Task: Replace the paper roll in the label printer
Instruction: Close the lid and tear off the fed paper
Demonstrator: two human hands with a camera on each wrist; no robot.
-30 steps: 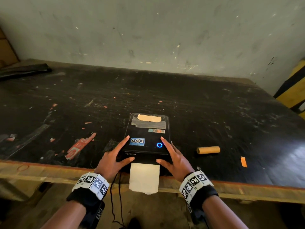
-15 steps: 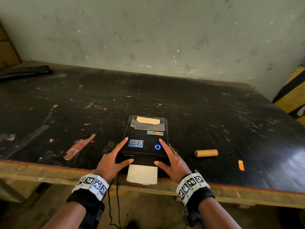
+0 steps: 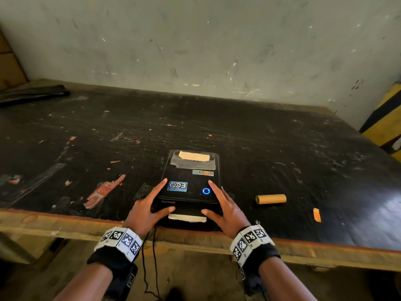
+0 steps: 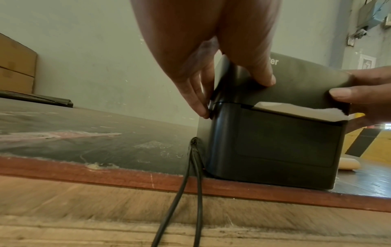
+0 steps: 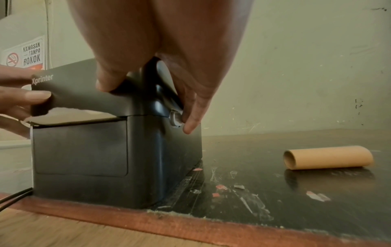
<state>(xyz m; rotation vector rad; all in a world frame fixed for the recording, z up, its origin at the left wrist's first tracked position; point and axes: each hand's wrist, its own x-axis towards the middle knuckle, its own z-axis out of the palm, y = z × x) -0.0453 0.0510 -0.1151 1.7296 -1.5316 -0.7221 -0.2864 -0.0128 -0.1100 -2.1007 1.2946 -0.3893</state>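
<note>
both forearms reach forward; left hand (image 3: pixel 144 210) and right hand (image 3: pixel 225 210) spread, fingers straight.

The label printer (image 3: pixel 191 187) sits at the near edge of the surface (image 3: pixel 282 148), with a wall behind the far edge. The left hand (image 3: pixel 144 210) lies against the printer's left side and the right hand (image 3: pixel 225 210) against its right, thumbs on the front above the paper strip (image 3: pixel 187 217) in its slot. Right of the printer lies an empty cardboard core (image 3: pixel 270 199) (on its side). Two cables (image 3: pixel 149 257) hang over the edge at the printer's front left corner.
</note>
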